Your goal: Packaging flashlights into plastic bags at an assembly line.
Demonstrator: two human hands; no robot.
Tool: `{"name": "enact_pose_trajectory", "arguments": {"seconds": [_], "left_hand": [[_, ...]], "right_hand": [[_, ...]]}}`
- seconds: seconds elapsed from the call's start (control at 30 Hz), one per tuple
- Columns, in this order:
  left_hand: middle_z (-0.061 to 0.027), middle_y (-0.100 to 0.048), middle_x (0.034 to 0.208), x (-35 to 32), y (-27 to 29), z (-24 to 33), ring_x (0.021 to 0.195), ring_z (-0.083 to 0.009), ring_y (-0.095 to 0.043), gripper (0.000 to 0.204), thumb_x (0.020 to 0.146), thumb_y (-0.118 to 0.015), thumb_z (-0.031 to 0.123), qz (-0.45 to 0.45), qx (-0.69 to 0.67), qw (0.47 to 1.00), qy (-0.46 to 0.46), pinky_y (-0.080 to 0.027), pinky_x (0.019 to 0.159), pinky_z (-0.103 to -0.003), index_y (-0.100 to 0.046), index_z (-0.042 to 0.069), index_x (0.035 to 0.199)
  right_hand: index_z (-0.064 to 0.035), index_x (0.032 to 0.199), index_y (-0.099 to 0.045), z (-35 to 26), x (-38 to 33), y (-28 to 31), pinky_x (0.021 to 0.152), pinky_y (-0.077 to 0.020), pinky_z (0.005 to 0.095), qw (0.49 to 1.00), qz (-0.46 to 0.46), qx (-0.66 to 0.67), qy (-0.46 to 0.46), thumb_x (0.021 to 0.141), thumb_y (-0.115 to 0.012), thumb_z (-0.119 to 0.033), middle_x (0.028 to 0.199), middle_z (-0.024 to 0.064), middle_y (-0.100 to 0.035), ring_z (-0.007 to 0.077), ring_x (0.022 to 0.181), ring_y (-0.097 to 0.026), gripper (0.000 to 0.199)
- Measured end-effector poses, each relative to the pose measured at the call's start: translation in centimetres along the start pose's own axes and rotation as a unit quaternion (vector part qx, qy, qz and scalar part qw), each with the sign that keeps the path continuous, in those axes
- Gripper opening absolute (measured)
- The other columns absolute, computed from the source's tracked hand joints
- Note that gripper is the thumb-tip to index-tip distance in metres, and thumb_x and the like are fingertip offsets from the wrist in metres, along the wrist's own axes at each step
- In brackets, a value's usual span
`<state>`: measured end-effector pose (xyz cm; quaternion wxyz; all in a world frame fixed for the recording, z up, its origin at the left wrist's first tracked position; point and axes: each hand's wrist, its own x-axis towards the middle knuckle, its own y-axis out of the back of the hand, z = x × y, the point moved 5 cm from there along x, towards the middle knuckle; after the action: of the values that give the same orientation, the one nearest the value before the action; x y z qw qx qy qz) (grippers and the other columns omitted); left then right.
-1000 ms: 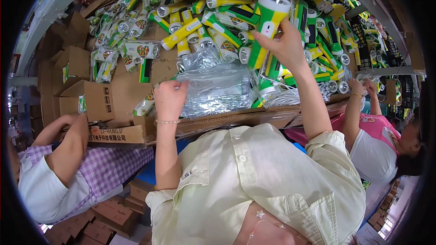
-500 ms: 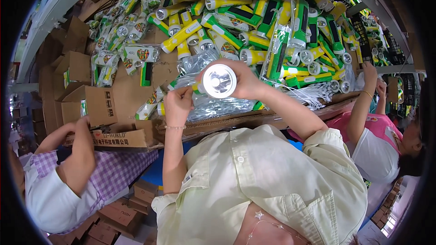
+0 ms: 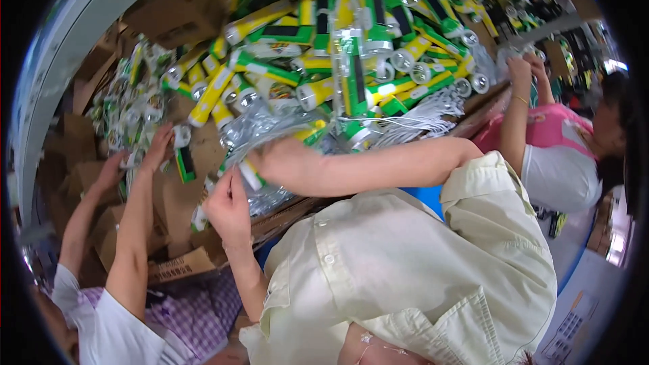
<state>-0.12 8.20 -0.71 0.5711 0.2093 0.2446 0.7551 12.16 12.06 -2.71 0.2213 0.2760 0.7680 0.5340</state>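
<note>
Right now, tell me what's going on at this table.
A person in a pale shirt works at a table heaped with green and yellow flashlights. Their left hand and right hand meet over a pile of clear plastic bags, with a flashlight between them, apparently going into a bag; the exact grip is blurred. A co-worker in a checked top reaches into the pile on the left, and another in pink reaches in on the right. Cardboard boxes line the near edge.
</note>
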Motion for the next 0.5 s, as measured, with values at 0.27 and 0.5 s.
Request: {"name": "enact_pose_trajectory", "arguments": {"seconds": [0.27, 0.5], "left_hand": [[-0.0051, -0.055, 0.056, 0.4, -1.9, -4.4, 0.046, -0.0064, -0.048, 0.018, 0.087, -0.062, 0.013, -0.038, -0.003, 0.997, 0.065, -0.038, 0.043, -0.024, -0.068, -0.004, 0.091], [0.0007, -0.055, 0.057, -0.7, 0.3, -4.6, 0.045, -0.0044, -0.046, 0.021, 0.088, -0.063, 0.016, -0.016, -0.047, 0.992, 0.116, -0.036, 0.041, -0.02, -0.067, -0.005, 0.09]], "right_hand": [[-0.0109, 0.097, -0.064, 3.4, -4.2, 2.6, 0.064, -0.0507, 0.0405, 0.999, 0.006, 0.033, -0.017, 0.074, -0.063, -0.015, 0.089, 0.0065, -0.063, 0.0267, 0.08, -0.063, 0.023], [-0.008, 0.079, -0.067, 14.7, -16.5, 3.3, 0.065, -0.05, 0.0389, 0.974, 0.022, -0.007, -0.224, 0.07, -0.07, -0.015, 0.075, 0.0093, -0.062, 0.0282, 0.074, -0.062, 0.012]]}}
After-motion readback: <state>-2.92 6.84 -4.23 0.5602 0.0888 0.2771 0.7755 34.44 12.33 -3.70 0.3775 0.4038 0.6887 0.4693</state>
